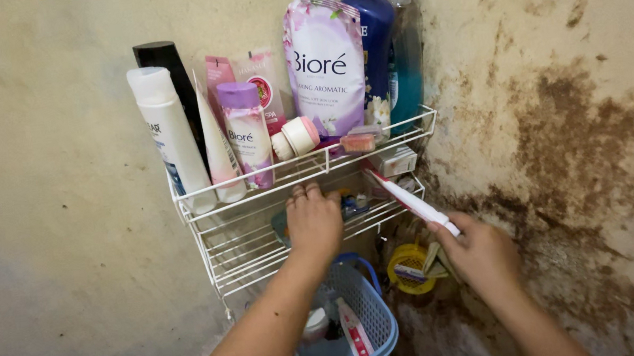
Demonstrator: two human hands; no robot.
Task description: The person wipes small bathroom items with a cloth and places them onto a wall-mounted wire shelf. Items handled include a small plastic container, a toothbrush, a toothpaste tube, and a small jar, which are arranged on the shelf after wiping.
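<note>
White wire rack (191, 208) fixed to a stained wall, two shelves deep. On upper shelf, from left: tall white bottle (169, 135) standing upright, black bottle (170, 71) behind it, pale pink tube (217, 153) leaning beside, lilac-capped bottle (246, 134) just right of that. Behind these, two pink sachets (263, 89) propped against wall. Further right, small round jar (296, 136) with pink lid lying on its side, then large pink-and-white refill pouch (325, 62) standing tall, dark blue bottle (372, 44) with gold cap, and clear bottle (404, 57) of teal liquid at far end.

Lower down, left hand (312, 220) resting palm-down on lower shelf, fingers curled over small items there; whether closed on anything, cannot tell, since back of hand hides what lies beneath. Below left forearm, blue plastic basket (373, 323) holding a tube and a small capped container.

Further right, white toothpaste tube (411, 199) with red stripe, slanting from lower shelf's right end down to right hand (478, 251). Tube's lower end pinched between thumb and fingertips of right hand, upper end resting against rack wire. Yellow round object (408, 267) hanging just left of right hand, under shelf.
</note>
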